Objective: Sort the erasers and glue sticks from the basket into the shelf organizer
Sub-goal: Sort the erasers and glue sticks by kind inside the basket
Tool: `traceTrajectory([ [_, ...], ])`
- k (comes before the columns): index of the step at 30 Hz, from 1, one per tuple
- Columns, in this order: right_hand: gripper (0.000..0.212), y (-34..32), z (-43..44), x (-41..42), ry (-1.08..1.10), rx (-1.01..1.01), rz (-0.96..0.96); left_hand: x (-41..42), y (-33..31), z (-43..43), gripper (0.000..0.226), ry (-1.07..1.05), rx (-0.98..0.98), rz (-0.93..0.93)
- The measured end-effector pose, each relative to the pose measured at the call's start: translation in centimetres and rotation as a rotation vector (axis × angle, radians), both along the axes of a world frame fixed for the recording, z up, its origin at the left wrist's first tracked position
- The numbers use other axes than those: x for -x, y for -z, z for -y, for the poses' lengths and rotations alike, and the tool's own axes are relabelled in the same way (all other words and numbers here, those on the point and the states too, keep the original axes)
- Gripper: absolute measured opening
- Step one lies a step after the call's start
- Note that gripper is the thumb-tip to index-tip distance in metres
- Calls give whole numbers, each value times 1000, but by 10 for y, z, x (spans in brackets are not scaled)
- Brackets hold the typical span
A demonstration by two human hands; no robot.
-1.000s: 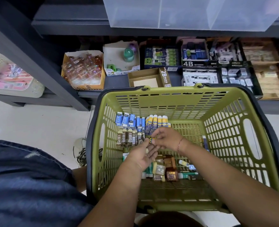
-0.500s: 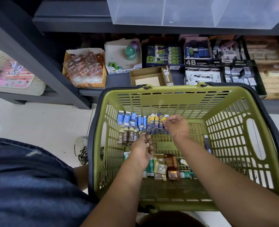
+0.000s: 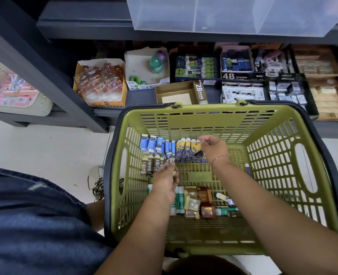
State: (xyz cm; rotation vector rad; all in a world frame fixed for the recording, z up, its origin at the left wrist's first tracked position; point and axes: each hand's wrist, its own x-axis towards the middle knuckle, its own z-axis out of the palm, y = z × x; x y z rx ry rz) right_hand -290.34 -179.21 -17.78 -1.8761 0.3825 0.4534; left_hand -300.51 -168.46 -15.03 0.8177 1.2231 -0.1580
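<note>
Olive green basket [image 3: 203, 120], blue erasers [image 3: 154, 144], yellow-and-navy erasers [image 3: 187, 148] and brown 2B erasers [image 3: 149, 165] in rows toward its far-left corner, green-and-white glue sticks [image 3: 180, 198] lying toward its near wall.

"2B" on brown erasers [image 3: 146, 167]; "2B" on open cardboard box [image 3: 198, 91]; "4B" on black shelf box [image 3: 241, 76].

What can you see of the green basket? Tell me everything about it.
The green basket looks like olive plastic, with slotted walls and floor, an oval cut-out in each side wall and black handles folded down around its rim. It sits upright before the dark shelf. Rows of erasers line its far end, loose glue sticks its near end; the left hand and right hand reach inside.
</note>
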Motion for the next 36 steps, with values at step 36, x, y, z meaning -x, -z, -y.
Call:
traceTrajectory([
  [36,27,-11,-79,63,-187,-266,-493,-3,-69,-105,35,502,-1260,3],
])
